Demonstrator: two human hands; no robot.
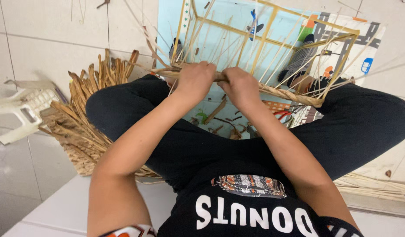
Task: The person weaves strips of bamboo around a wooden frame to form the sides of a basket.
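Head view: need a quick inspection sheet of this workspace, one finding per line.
Surface: tiled floor with a printed play mat spread on it.
Job's things: wooden frame with thin upright strips; braided straw rope running along its lower edge.
Clutter: pile of dried straw by the person's left knee; straw scraps on the mat; red-handled tool, partly hidden.
Hands: left hand and right hand both closed on the braided straw rope, side by side.
Cables: nothing seen.
Surroundings: tipped white plastic stool at left; loose pale sticks at lower right.
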